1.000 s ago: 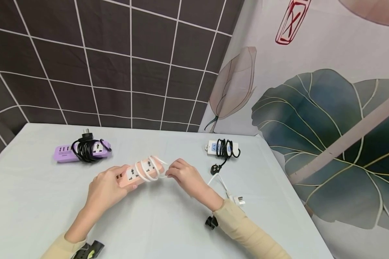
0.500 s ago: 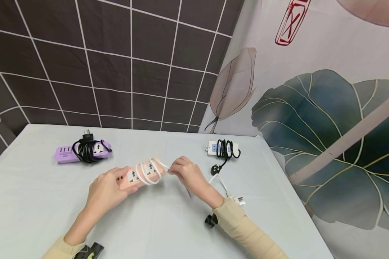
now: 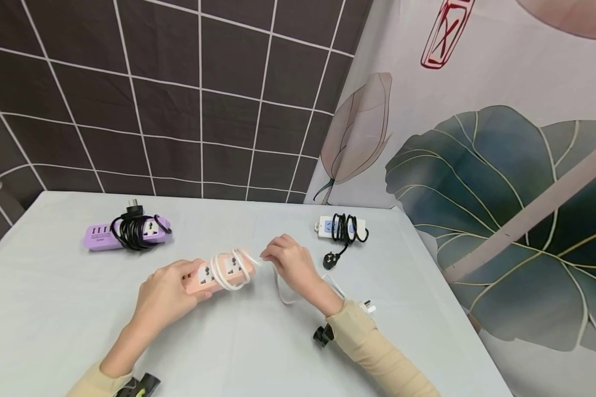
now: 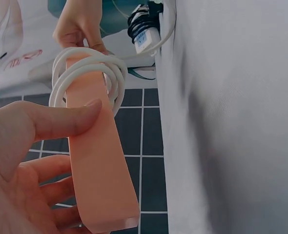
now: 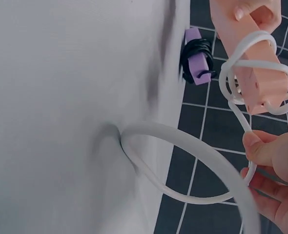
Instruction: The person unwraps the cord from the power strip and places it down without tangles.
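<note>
My left hand (image 3: 164, 290) grips a peach-pink power strip (image 4: 102, 170) by one end, thumb over its side, held tilted with the sockets up in the head view. A white cord (image 5: 183, 139) loops around the strip's other end in a few loose turns. Just right of that end, my right hand (image 3: 294, 268) pinches the cord between thumb and fingers. From there the cord sags in a slack curve toward the table and passes behind the right forearm. Its white plug (image 3: 368, 306) lies beyond the right sleeve, partly hidden.
A purple power strip (image 3: 101, 237) wrapped in black cord lies at the back left of the pale table (image 3: 238, 353). At the back right is a white power strip (image 3: 323, 227) with a black cord wound round it, its black plug (image 3: 330, 260) hanging toward the front.
My right hand has moved slightly up and right, drawing the cord; a slack loop now shows beneath it. The left hand and power strip have shifted slightly right.
</note>
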Available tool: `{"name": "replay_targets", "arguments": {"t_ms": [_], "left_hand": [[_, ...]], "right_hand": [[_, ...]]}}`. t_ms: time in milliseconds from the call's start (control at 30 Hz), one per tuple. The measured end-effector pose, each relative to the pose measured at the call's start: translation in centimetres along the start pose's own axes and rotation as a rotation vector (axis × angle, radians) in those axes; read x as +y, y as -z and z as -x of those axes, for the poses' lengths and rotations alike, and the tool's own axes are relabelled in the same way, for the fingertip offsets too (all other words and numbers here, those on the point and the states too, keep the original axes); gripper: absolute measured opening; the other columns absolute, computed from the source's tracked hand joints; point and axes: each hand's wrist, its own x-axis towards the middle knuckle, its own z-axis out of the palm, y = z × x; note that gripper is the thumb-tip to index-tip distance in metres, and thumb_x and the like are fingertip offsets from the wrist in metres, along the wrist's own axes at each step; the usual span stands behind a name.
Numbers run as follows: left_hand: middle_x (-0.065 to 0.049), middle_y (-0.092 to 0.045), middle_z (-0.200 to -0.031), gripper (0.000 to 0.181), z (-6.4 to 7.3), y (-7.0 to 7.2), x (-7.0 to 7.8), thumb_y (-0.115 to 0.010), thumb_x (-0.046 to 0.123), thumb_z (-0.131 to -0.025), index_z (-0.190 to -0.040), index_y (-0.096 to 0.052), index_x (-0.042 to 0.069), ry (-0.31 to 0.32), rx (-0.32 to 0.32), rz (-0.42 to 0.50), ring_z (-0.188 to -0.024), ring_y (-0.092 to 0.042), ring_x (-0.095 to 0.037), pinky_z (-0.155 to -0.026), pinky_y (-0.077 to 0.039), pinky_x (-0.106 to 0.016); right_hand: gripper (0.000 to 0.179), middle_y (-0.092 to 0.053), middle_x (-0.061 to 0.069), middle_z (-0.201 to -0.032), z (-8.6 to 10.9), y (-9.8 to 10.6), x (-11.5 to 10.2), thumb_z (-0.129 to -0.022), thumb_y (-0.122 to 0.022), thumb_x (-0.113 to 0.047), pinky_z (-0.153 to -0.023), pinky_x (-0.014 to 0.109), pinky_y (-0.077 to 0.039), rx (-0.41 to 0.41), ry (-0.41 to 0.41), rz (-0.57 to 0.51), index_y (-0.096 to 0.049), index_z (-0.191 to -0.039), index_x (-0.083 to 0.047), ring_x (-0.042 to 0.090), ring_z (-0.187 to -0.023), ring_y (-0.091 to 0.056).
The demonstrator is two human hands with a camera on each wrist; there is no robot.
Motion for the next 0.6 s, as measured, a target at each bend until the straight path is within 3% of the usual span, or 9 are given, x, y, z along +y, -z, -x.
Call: {"name": "replay_targets", "arguments": {"t_ms": [600], "left_hand": [[-0.017, -0.068, -0.117, 0.061, -0.03, -0.20, -0.13, -0.086, 0.026, -0.063, -0.118, -0.068, 0.007, -0.014, -0.017, -0.017, -0.083, -0.064, -0.028, -0.056, -0.039, -0.032]], "right_hand": [[0.006, -0.068, -0.007, -0.084, 0.09, 0.75, 0.27, -0.083, -0.073, -0.012, -0.062, 0.020, -0.051, 0.170, 0.040, 0.082, -0.073, -0.084, -0.018, 0.010, -0.082, -0.060]]}}
